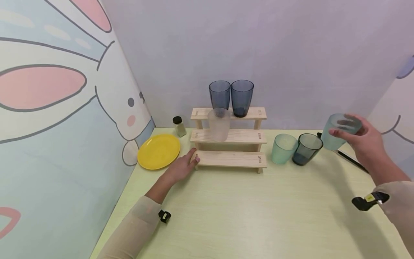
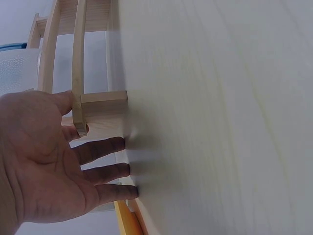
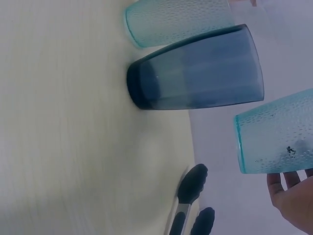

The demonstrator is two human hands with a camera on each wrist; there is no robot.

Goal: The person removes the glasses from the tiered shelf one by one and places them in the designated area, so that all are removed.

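My left hand grips the left end of the lowest step of a wooden tiered rack with thumb and index finger. Its other fingers extend down to the table in the left wrist view. At the right, my right hand holds a light teal textured cup, raised off the table. Left of it stand a dark grey cup and another teal cup. On the rack's top step are two dark blue cups, and a clear frosted cup sits on the middle step.
A yellow plate lies at the table's left edge, with a small black-capped jar behind it. Tongs with dark tips lie near the right edge, beneath the raised cup. Walls border the table at the back and left.
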